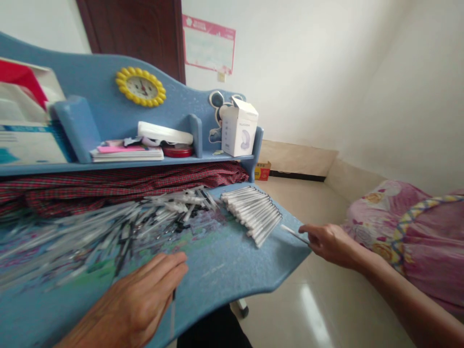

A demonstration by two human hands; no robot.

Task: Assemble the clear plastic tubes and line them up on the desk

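Note:
My right hand pinches the end of a thin white-tipped pen at the right edge of the blue desk. Left of that pen lies a neat row of white pens, side by side. My left hand is low over the front of the desk, fingers bent together; a thin dark and clear stick shows beneath it, and whether the fingers grip it is hidden. Behind my left hand spreads a loose heap of clear tubes and dark pen parts.
Red checked cloth lies under the blue shelf, which bears papers, a white box and a yellow clock. Pink bedding is at the right, beyond the tiled floor.

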